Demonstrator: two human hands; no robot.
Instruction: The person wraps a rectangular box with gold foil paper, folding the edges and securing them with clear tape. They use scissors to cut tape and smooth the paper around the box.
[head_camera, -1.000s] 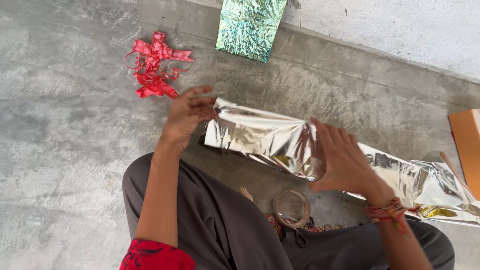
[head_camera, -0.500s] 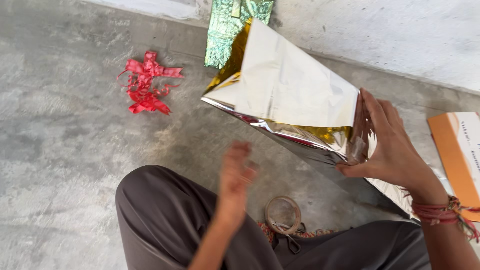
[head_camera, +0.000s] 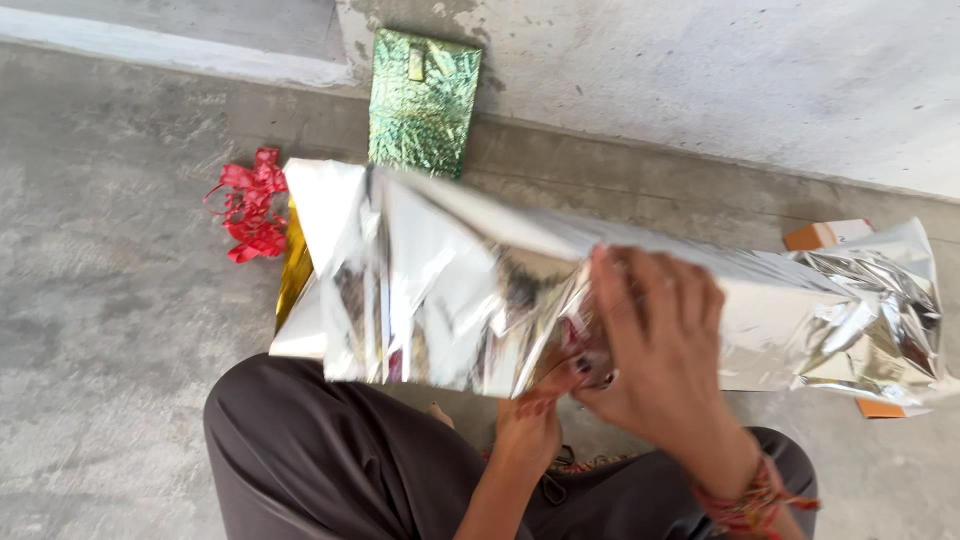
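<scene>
Silver foil sheet (head_camera: 450, 290): crumpled wrapping foil, shiny silver on one face and white on the other, with a gold patch at its left edge; I see it held up above the lap, spanning from left of centre to the far right of the view.
Right hand (head_camera: 655, 355): mine, near centre-right, fingers spread and curled over the lower edge of the foil, gripping it; a red thread band sits on the wrist.
Left hand (head_camera: 530, 420): mine, just below and left of the right hand, reaching up beneath the foil; its fingertips meet the foil's lower edge, but the blur keeps me from telling whether they pinch it.
Hands together: close, nearly touching, both at the same stretch of foil.
Red ribbon (head_camera: 245, 205): curled bundle on the concrete floor (head_camera: 110, 300), far left, just beside the foil's left edge.
Green packet (head_camera: 423, 100): embossed metallic green, leaning at the base of the far wall, behind the foil.
Orange box (head_camera: 825, 235): far right, mostly hidden behind the foil.
Grey trousers (head_camera: 320, 460): my lap, near edge.
</scene>
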